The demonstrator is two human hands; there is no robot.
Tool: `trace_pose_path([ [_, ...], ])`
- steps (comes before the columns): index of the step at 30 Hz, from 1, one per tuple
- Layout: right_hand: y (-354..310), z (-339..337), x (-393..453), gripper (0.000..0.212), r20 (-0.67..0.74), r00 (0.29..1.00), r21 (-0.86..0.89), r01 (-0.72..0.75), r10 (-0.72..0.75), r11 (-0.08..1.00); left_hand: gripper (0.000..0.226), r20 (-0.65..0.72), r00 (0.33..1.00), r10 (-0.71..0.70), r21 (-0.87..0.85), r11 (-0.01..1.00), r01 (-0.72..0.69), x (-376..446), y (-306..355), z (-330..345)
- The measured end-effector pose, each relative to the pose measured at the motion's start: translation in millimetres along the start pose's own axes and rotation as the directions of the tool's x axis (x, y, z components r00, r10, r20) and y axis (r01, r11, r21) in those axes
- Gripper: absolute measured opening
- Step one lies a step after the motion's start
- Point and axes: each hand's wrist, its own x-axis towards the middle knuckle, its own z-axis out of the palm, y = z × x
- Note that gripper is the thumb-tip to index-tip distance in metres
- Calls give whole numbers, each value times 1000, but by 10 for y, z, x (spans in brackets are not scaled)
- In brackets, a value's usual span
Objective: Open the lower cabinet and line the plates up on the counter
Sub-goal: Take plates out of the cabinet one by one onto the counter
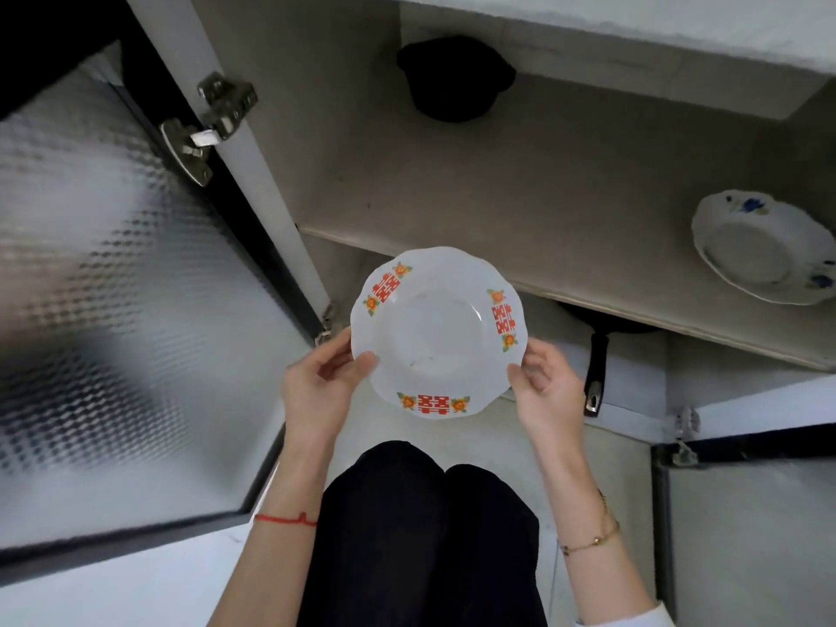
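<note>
Both hands grip one plate (pixel 436 332) by its rim: I see the left hand (pixel 319 391) pinching the lower-left edge and the right hand (pixel 549 393) the lower-right edge, so the plate is held between them, above the knees (pixel 429 513) and in front of the open cabinet shelf (pixel 520 196). It is white with a scalloped rim bearing three red-and-orange motifs, face up. I note a second plate (pixel 764 248), blue-flowered, lying on the shelf at far right.
</note>
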Motion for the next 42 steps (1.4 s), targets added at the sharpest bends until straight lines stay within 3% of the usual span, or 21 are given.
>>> trace_pose_path([
  [6, -630, -209, -582, 31, 56, 982, -25, -177, 179, 984, 41, -27, 989, -144, 5, 990, 144, -552, 697, -324],
  [15, -2022, -807, -1571, 28, 88, 950, -93, -293, 301, 952, 41, -30, 964, -265, 17, 964, 266, -1560, 2093, -852],
  [28, -3824, -1636, -2243, 30, 61, 983, -28, -173, 174, 985, 39, 18, 986, -166, 41, 986, 165, -2309, 3891, -1046],
  [42, -4597, -1671, -1404, 29, -63, 994, 25, -92, 93, 995, 40, 154, 985, -74, 25, 997, 71, -1444, 4827, -540],
])
